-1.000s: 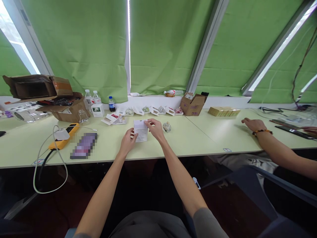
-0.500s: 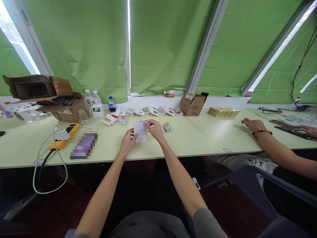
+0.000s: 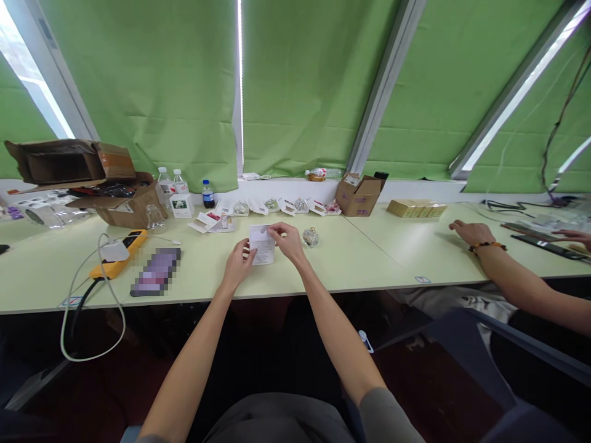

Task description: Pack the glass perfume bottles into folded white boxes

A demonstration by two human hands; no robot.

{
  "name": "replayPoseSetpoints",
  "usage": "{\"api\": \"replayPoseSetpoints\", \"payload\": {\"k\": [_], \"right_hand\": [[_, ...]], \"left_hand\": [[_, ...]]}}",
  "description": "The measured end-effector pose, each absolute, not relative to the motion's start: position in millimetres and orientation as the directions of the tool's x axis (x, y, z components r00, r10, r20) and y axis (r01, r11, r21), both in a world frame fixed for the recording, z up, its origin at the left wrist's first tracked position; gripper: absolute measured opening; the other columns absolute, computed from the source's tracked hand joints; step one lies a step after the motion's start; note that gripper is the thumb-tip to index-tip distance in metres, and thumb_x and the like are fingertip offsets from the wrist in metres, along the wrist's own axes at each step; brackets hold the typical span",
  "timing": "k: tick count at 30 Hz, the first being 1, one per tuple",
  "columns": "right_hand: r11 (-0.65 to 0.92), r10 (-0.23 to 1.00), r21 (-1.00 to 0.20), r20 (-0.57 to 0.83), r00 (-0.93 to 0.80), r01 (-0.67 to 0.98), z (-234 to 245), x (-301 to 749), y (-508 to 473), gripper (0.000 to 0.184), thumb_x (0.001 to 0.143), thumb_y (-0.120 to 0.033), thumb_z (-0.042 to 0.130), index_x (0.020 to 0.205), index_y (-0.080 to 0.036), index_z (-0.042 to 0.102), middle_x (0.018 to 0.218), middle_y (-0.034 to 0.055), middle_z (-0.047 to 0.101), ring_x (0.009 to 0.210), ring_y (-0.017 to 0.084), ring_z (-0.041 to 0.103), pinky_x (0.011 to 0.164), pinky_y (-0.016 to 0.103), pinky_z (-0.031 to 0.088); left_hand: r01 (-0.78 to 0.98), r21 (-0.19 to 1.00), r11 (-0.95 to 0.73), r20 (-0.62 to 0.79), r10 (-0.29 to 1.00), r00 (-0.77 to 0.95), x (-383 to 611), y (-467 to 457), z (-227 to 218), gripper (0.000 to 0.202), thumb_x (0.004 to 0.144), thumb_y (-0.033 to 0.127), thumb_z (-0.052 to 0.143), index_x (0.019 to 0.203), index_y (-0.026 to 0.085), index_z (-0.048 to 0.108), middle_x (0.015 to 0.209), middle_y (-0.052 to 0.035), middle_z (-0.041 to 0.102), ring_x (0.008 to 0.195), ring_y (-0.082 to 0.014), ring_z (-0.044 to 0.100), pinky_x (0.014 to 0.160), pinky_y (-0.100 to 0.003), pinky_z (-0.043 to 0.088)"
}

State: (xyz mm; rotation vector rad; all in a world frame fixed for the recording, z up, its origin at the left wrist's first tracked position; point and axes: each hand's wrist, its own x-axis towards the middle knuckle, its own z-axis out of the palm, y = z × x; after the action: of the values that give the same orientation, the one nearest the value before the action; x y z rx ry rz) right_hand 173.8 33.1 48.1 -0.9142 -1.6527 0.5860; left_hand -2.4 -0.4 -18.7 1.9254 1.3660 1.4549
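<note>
A small white box (image 3: pixel 263 249) with fine print on its face stands upright at the table's front. My left hand (image 3: pixel 239 261) grips its left side, thumb on the front face. At its top right corner, my right hand (image 3: pixel 287 240) pinches the upper edge near a curved notch. Just right of that hand sits a small round glass bottle (image 3: pixel 311 237) with a gold-coloured top. Behind the box, opened white cartons, one a flattened-looking box (image 3: pixel 217 222), lie in a row with small bottles on or beside them.
A yellow power strip (image 3: pixel 120 257) with a white cable and a blurred phone (image 3: pixel 157 272) lie to the left. Cardboard boxes (image 3: pixel 122 206) and drink bottles stand behind them. Further right are a brown carton (image 3: pixel 360 194), yellow boxes (image 3: pixel 417 208) and another person's forearm (image 3: pixel 512 271).
My right hand has shifted very slightly at the top of the white box. On the far right, the other person's farther hand has moved a little.
</note>
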Motion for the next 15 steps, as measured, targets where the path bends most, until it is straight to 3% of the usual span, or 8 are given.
{"api": "replayPoseSetpoints", "payload": {"k": [15], "right_hand": [[0.582,0.811,-0.76,0.572,-0.128,0.291,44.7,173.2,35.7,0.03,0.076,-0.044,0.062,0.085,-0.018,0.074,0.084,0.0071,0.071,0.07,0.018,0.058,0.057,0.029,0.05]], "left_hand": [[0.467,0.753,-0.463,0.525,0.851,-0.003,-2.5,-0.3,-18.8,0.044,0.089,0.047,0.047,0.124,0.019,0.047,0.114,-0.0124,0.058,0.086,-0.0179,0.063,0.067,-0.03,0.053]]}}
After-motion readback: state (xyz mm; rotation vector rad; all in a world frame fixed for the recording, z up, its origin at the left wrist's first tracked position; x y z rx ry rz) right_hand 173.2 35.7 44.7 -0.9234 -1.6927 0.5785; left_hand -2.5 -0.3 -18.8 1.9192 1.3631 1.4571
